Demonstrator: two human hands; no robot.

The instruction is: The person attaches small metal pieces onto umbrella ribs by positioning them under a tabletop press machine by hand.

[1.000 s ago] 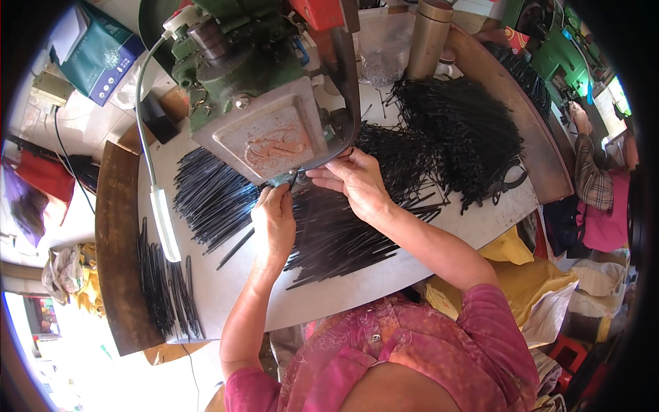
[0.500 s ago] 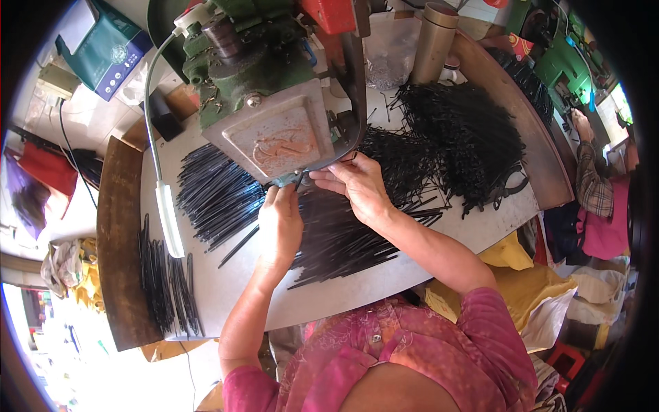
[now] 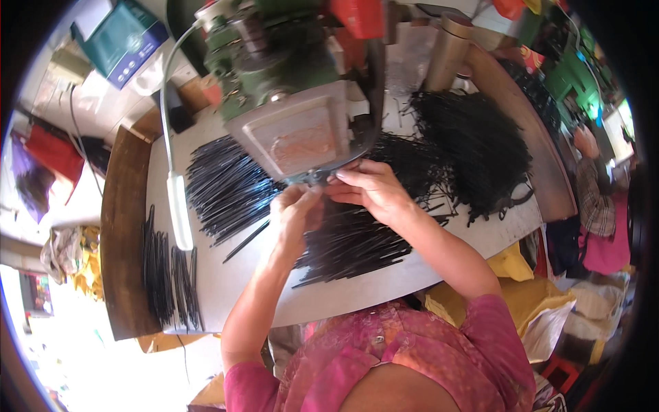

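A green machine head (image 3: 274,69) with a greyish-white front cover (image 3: 295,137) stands over the worktable. Just under the cover's lower edge, my left hand (image 3: 294,211) is closed, thumb and fingers pinched together. My right hand (image 3: 374,191) is closed too, its fingertips pinching close beside the left ones at the machine's curved dark metal arm. What the fingertips hold is too small and blurred to make out. Bundles of thin black strips (image 3: 223,185) lie left of my left hand. More black strips (image 3: 353,250) spread beneath and between my forearms.
A large heap of black looped strips (image 3: 473,144) lies at the right, near a metal flask (image 3: 447,51). A lit lamp tube (image 3: 179,213) hangs at left. Wooden boards (image 3: 123,240) edge the table (image 3: 254,299). At far right, another person's hand (image 3: 585,142) is near a green machine.
The view has shifted, so the machine and table appear a little further right. My two hands have come closer together beneath the machine's cover, both still pinched.
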